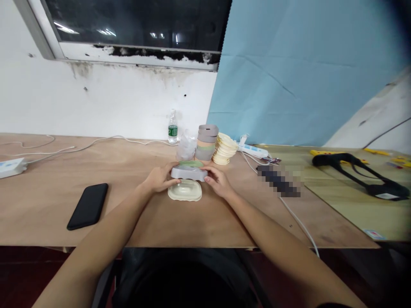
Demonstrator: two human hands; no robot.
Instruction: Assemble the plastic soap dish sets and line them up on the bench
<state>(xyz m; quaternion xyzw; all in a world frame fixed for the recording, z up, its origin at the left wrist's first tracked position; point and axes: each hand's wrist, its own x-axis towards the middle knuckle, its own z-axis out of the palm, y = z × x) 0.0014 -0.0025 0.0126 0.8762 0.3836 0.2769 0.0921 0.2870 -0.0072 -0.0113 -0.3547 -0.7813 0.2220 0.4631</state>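
A grey oval plastic piece (pixel 189 173) with a wavy lower edge is held between my two hands over the table. My left hand (pixel 160 177) grips its left end, the thumb stretched along the near side. My right hand (pixel 219 181) has hold of the right end. Just behind the grey piece shows a green plastic piece (pixel 191 164); whether they are joined I cannot tell. Directly in front, close under my left thumb, a cream soap dish (pixel 185 191) with a shallow oval hollow lies on the table.
Behind my hands stand clear plastic pieces (pixel 186 147), a stack of mostly grey pieces (pixel 206 145) and a cream stack (pixel 224 149). A water bottle (pixel 172 127) is by the wall. A phone (pixel 87 206) lies left; a power strip (pixel 254 150) and black strap (pixel 362 175) are right.
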